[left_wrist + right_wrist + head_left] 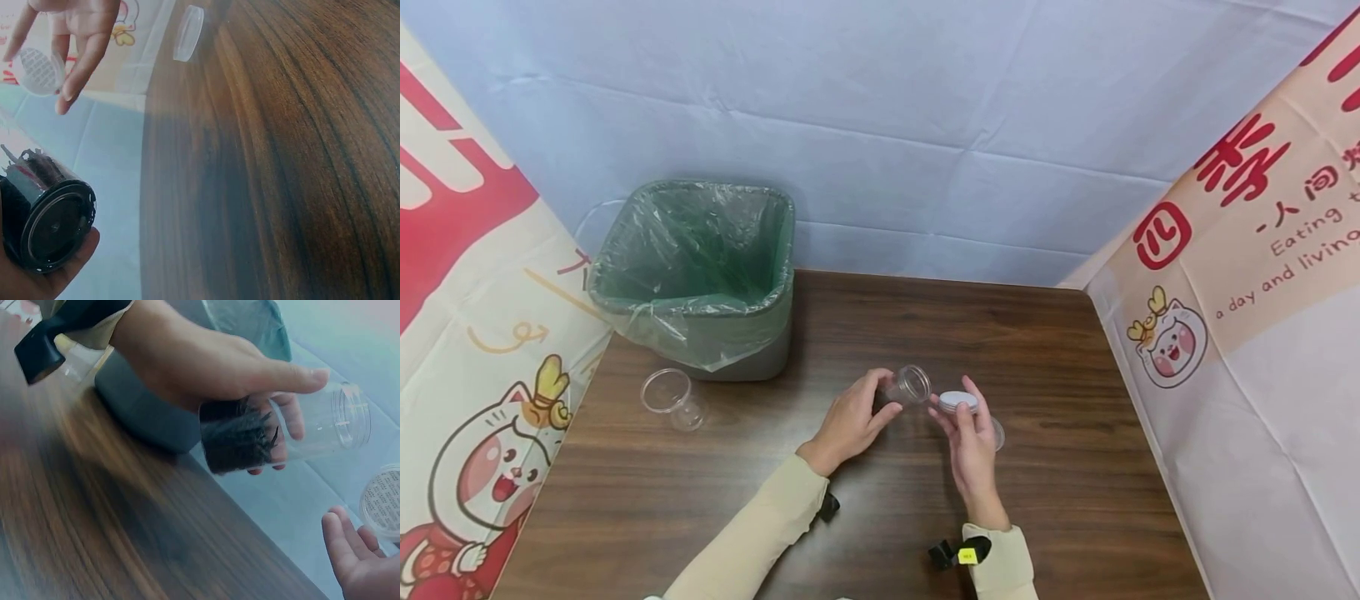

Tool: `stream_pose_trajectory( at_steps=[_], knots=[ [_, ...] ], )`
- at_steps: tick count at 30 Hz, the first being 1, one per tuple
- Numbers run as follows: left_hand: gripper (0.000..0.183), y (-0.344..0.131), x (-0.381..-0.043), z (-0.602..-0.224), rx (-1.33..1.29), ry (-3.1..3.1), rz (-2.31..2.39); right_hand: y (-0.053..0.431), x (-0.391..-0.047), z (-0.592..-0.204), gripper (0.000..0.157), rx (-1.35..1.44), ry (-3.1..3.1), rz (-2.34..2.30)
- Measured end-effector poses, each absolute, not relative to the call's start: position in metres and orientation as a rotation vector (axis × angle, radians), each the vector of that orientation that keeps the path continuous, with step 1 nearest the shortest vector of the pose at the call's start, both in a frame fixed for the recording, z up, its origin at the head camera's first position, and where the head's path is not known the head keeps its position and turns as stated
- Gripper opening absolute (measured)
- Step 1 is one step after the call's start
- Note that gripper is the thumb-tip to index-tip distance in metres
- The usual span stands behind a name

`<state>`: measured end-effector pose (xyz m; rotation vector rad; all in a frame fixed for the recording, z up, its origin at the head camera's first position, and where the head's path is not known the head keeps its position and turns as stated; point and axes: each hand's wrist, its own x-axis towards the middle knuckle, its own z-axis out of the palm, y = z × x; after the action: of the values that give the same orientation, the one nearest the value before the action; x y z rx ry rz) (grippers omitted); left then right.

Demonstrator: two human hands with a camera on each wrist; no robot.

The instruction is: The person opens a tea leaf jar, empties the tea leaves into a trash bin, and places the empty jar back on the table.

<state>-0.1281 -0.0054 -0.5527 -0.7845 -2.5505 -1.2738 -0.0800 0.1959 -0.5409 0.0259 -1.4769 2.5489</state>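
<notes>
My left hand [850, 417] grips a clear jar [312, 425], its fingers and thumb wrapped round the body. The jar is tilted above the table, its threaded mouth uncovered and pointing right. Dark, leaf-like strips [244, 437] lie in its base end. To the right of the mouth, my right hand [973, 454] holds a round white disc [958, 402] between thumb and fingers. Small print covers the face of the disc seen in the right wrist view. A clear round lid [189, 34] lies on the table, partly behind my right hand in the head view.
A grey bin [752, 367] lined with a clear bag stands at the table's back left. In front of it is a clear stemmed cup [666, 392]. Behind the wooden table [1075, 500] hangs a pale blue cloth [887, 125], with printed panels on both sides.
</notes>
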Motion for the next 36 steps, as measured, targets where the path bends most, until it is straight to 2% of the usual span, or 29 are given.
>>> stream_pose_trajectory(
  at_steps=[6, 13, 17, 26, 36],
  knots=[
    [0.076, -0.007, -0.127, -0.553, -0.772, -2.543, -1.287, 0.201, -0.079, -0.545, 0.04, -0.032, -1.49, 2.576],
    [0.077, -0.009, -0.126, -0.555, -0.748, -2.554, -1.298, 0.202, -0.076, -0.546, 0.055, -0.161, -1.692, 2.463],
    [0.076, -0.011, -0.126, -0.557, -0.74, -2.558, -1.324, 0.202, -0.076, -0.548, 0.051, -0.212, -1.765, 2.374],
    [0.072, -0.021, -0.124, -0.561, -0.705, -2.549, -1.345, 0.206, -0.075, -0.554, 0.042, -0.143, -1.789, 2.307],
    [0.076, -0.032, -0.121, -0.564, -0.646, -2.521, -1.363, 0.215, -0.079, -0.561, 0.054, -0.046, -2.128, 1.906]
  ],
)
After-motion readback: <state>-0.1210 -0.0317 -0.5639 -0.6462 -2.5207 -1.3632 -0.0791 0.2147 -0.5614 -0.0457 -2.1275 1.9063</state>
